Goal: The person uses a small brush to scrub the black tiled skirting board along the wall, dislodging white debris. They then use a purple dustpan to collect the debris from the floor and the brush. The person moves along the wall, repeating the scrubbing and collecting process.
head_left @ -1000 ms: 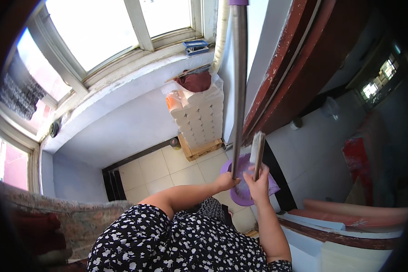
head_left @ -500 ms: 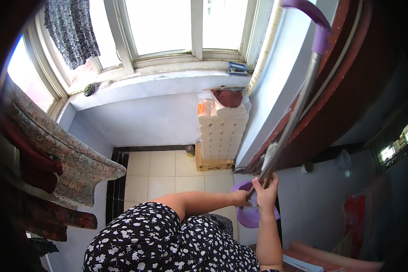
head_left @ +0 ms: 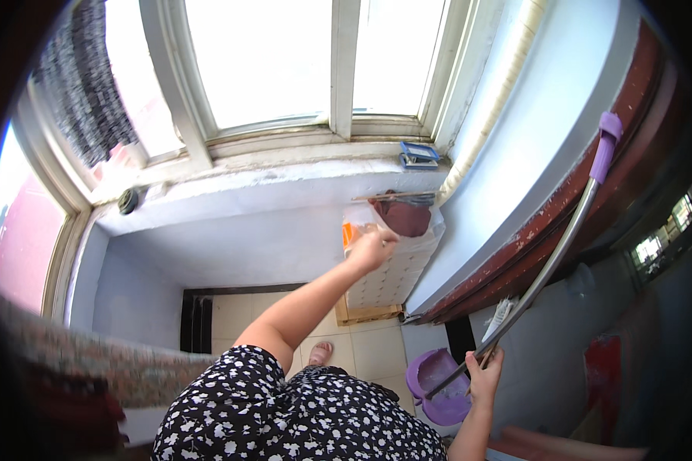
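Note:
My right hand point(head_left: 484, 376) is closed round the metal pole point(head_left: 557, 250) of a long-handled dustpan and a thinner stick beside it. The purple pan point(head_left: 440, 411) is low by the floor; its purple grip point(head_left: 607, 142) rises at the upper right. A white-bristled brush head point(head_left: 500, 316) shows alongside the pole. My left hand point(head_left: 370, 250) is stretched forward over the stack of white paper rolls point(head_left: 388, 280), near a dark red item point(head_left: 407, 217) on top. Its fingers are curled together; anything between them is too small to make out.
The stack stands on a wooden base point(head_left: 370, 314) against the wall under the window sill point(head_left: 284, 172). A blue object point(head_left: 419, 154) and a dark round one point(head_left: 128, 201) sit on the sill. A patterned cloth point(head_left: 123, 369) hangs left. A red-brown door frame point(head_left: 507, 265) rises right.
My left hand has let go of the pole's lower part and moved forward to the paper rolls. The dustpan's pole has tilted further right, still in my right hand.

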Motion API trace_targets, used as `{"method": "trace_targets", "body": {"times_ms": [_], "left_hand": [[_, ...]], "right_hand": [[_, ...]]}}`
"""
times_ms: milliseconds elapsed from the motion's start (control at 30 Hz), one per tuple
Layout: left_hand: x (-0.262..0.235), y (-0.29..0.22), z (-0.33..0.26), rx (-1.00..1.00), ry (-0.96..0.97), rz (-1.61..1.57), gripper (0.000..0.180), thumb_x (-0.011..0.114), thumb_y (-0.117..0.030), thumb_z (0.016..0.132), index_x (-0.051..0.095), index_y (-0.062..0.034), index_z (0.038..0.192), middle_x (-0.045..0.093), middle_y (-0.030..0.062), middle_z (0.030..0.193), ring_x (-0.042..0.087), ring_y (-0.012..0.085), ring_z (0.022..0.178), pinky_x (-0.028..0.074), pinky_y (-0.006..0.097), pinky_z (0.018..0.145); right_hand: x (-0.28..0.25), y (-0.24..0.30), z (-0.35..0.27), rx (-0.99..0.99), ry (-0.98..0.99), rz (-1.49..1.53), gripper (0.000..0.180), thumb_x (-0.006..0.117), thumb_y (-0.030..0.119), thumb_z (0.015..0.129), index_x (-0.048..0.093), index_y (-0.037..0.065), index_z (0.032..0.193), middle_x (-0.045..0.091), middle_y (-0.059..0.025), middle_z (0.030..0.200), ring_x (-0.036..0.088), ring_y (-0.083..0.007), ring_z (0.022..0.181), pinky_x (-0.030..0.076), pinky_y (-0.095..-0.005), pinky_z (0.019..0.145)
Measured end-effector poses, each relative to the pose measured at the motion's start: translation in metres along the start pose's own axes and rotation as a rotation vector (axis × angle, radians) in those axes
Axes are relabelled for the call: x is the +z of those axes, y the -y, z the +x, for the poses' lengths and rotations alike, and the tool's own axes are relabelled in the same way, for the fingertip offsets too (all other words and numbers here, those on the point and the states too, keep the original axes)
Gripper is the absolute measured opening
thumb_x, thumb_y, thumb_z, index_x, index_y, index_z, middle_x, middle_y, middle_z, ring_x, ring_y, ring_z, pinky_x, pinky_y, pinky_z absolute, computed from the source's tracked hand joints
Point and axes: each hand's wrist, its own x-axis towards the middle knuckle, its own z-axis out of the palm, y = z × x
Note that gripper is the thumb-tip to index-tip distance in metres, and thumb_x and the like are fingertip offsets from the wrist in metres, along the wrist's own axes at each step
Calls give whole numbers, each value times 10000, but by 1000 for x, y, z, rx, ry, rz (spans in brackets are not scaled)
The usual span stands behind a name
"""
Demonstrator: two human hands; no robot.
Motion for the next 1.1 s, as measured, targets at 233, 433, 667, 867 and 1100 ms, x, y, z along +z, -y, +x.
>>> {"method": "trace_targets", "body": {"times_ms": [233,433,667,867,1100], "left_hand": [[-29,28,125,190,-42,355,220,494,-194,870,639,-135,1024,628,76,1027,610,316,879,489,419,773],[-8,50,164,192,75,483,234,490,-197,878,620,-165,1070,613,76,1030,612,323,864,496,434,752],[-11,44,157,223,13,579,162,499,-161,862,611,-149,979,603,74,930,624,305,775,505,421,650],[-43,-7,126,351,-84,718,135,498,-93,806,554,-114,927,579,78,863,618,272,776,499,383,618],[-103,21,137,245,-252,898,123,528,-60,774,563,-83,889,570,78,879,613,252,848,510,367,671]], "right_hand": [[56,2,20,67,-119,-50,600,739,100,757,360,21,1216,573,-58,939,568,-132,853,451,-272,812],[85,20,36,60,-139,-20,562,730,58,748,376,24,1183,598,-66,916,570,-132,861,440,-270,827],[78,21,53,54,-72,-28,577,724,49,750,366,17,1201,609,-67,903,569,-131,855,440,-265,820],[69,16,62,49,-30,-3,581,715,49,762,355,7,1216,611,-75,901,570,-133,852,437,-263,822],[65,15,65,35,8,19,574,705,58,776,345,-2,1219,613,-81,900,567,-133,845,431,-260,826]]}}
